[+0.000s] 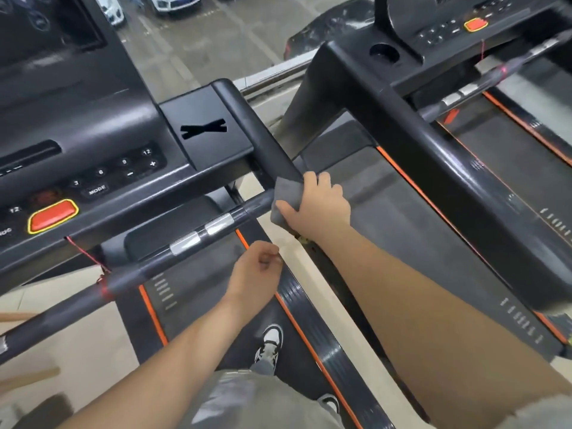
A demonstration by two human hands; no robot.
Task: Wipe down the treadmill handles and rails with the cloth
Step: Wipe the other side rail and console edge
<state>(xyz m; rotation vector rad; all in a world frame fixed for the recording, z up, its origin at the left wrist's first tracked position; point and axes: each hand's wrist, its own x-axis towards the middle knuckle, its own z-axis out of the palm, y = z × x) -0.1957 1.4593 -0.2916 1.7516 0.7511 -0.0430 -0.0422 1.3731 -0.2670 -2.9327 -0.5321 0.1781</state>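
Observation:
My right hand (315, 205) grips a grey cloth (286, 199) wrapped over the black right side rail (266, 140) of the treadmill, just where the crossbar handle (148, 267) with its silver sensor plates joins it. My left hand (257, 270) hangs in the air below the crossbar with fingers loosely curled, holding nothing and touching nothing. The console (80, 168) with number buttons and a red stop button (52, 215) lies at the left.
A second treadmill (433, 97) stands close on the right, its rail running diagonally. Below me are the belt (216, 305) with orange edging and my shoes (270, 342). A red safety cord (93, 261) hangs from the console.

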